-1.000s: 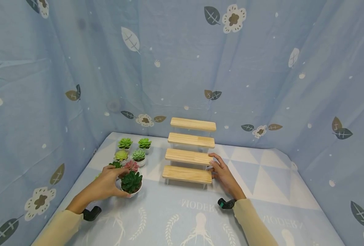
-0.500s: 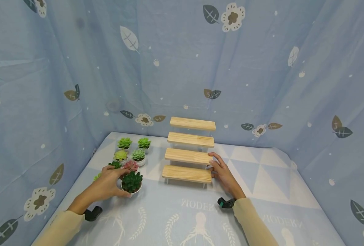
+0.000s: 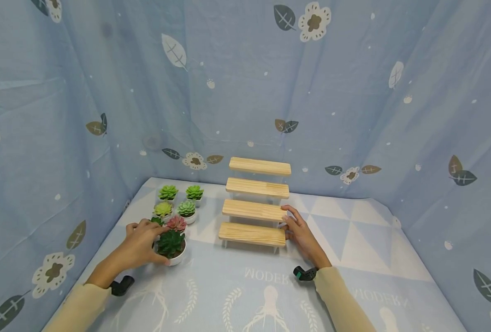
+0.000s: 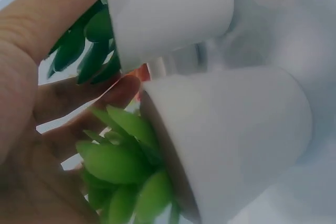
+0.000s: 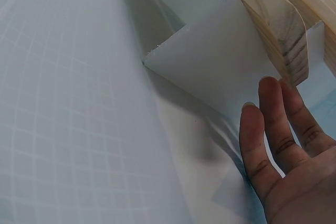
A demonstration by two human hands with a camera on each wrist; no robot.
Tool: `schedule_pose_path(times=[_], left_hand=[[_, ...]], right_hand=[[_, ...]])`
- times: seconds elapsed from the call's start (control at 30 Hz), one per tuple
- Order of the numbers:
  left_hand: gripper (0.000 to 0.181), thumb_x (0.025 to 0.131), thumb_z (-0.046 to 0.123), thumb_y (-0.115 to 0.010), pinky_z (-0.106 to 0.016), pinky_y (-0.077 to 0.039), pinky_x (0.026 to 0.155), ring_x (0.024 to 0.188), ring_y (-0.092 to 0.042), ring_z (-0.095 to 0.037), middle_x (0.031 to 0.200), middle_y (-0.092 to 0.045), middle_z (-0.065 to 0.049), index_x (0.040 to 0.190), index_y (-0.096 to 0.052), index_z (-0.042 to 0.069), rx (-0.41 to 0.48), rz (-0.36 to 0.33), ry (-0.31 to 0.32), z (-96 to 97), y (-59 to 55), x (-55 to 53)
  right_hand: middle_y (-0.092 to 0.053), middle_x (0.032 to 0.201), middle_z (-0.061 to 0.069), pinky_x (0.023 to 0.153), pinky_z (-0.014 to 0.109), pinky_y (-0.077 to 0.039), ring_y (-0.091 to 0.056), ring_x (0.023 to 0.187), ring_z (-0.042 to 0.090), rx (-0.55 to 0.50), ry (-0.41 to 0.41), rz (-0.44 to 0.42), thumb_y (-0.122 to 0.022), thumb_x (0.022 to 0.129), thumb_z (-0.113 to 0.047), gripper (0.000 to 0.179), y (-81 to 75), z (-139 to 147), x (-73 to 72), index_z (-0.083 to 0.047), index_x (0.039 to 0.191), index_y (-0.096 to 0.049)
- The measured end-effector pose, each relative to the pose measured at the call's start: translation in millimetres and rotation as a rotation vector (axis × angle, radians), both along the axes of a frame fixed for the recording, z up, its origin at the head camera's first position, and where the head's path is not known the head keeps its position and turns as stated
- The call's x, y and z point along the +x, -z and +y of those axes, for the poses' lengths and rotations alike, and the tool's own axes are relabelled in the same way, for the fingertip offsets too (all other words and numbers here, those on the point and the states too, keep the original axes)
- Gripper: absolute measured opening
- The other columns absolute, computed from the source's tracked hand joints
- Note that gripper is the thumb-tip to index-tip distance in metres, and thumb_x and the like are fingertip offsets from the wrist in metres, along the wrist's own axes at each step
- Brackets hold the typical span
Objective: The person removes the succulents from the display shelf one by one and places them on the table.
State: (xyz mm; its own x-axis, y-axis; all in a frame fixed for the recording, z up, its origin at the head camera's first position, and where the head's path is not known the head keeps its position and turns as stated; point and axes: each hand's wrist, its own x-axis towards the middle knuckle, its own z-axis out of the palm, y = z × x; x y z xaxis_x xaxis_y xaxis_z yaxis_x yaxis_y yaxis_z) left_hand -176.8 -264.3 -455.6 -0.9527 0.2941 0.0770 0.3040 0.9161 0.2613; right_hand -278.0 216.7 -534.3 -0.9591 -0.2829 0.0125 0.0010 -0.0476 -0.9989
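My left hand point(image 3: 139, 244) holds the white pot of a dark green succulent point(image 3: 171, 244), thumb at its near side and fingers behind. In the left wrist view, a light green potted succulent point(image 4: 226, 140) sits beside that pot, under the palm. A pink succulent point(image 3: 176, 223) stands just behind the held one. My right hand point(image 3: 301, 235) touches the right end of a stepped wooden shelf point(image 3: 251, 234) with fairly straight fingers. In the right wrist view, fingertips point(image 5: 270, 85) lie against a wooden tread point(image 5: 296, 51) and a pale side support point(image 5: 210, 51).
More small potted succulents stand at the back left, among them a yellow-green one point(image 3: 163, 209) and a pale green one point(image 3: 186, 208). A patterned cloth point(image 3: 353, 240) covers the table. Blue curtains point(image 3: 237, 92) close in the back and sides.
My left hand has shifted slightly left with the dark green succulent. A light green plant left of the hand is now hidden in the head view. The right hand keeps its place on the shelf.
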Motion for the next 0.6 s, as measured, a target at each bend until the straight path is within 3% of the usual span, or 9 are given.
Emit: schedule_pose_path(times=[0.23, 0.4, 0.6], left_hand=[[0.098, 0.06, 0.06, -0.094, -0.068, -0.028, 0.089, 0.116, -0.047, -0.046, 0.128, -0.062, -0.024, 0.132, -0.067, -0.002, 0.006, 0.012, -0.017, -2.9, 2.1, -0.5], [0.098, 0.06, 0.061, -0.094, -0.067, -0.028, 0.088, 0.116, -0.046, -0.046, 0.128, -0.061, -0.023, 0.132, -0.067, -0.001, 0.017, 0.03, -0.014, -3.5, 3.4, -0.5], [0.096, 0.062, 0.058, -0.093, -0.067, -0.028, 0.087, 0.12, -0.043, -0.049, 0.135, -0.056, -0.027, 0.135, -0.066, 0.003, 0.103, 0.044, 0.014, -10.7, -4.8, 1.2]], right_hand=[[-0.058, 0.125, 0.013, 0.072, 0.037, -0.055, -0.065, 0.095, 0.022, 0.001, 0.013, 0.007, -0.057, 0.106, -0.042, 0.049, 1.0, 0.8, -1.8, -0.027, 0.151, -0.044], [-0.057, 0.128, 0.019, 0.071, 0.035, -0.055, -0.066, 0.095, 0.023, 0.008, 0.018, -0.007, -0.059, 0.105, -0.043, 0.049, 1.9, 1.3, -3.3, -0.029, 0.15, -0.045], [-0.055, 0.132, 0.024, 0.075, 0.042, -0.057, -0.064, 0.099, 0.029, 0.176, -0.012, 0.038, -0.056, 0.106, -0.048, 0.048, -4.4, 5.5, -1.6, -0.037, 0.151, -0.045]])
